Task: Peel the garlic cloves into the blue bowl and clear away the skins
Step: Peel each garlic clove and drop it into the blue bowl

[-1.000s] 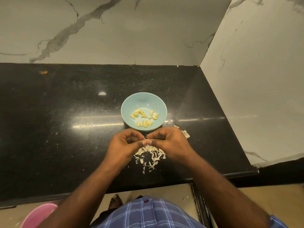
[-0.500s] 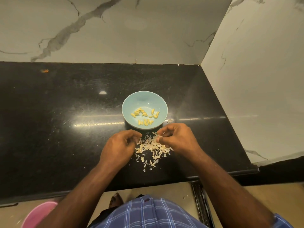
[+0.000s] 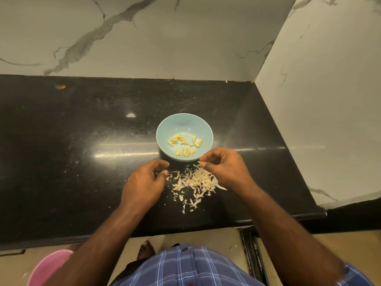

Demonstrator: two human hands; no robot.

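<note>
The blue bowl (image 3: 184, 122) stands on the black counter (image 3: 82, 141) with several peeled yellow garlic cloves (image 3: 184, 144) in it. Just in front of it lies a loose pile of pale garlic skins (image 3: 194, 180). My left hand (image 3: 144, 182) rests at the pile's left edge with its fingers curled, and thumb and fingertips pinch a small skin scrap. My right hand (image 3: 225, 169) is at the pile's upper right, next to the bowl's near rim. It is curled too, its thumb and forefinger pinched on what looks like a skin flake.
Marble walls close the counter at the back and on the right (image 3: 319, 100). The counter's front edge (image 3: 185, 228) runs just below the skins. A pink tub (image 3: 47, 267) sits on the floor at lower left. Tiny skin specks dot the counter left of the pile.
My hands were joined over the skins a second ago; they have drawn apart, left hand leftward, right hand right and toward the bowl. The skin pile now lies uncovered between them.
</note>
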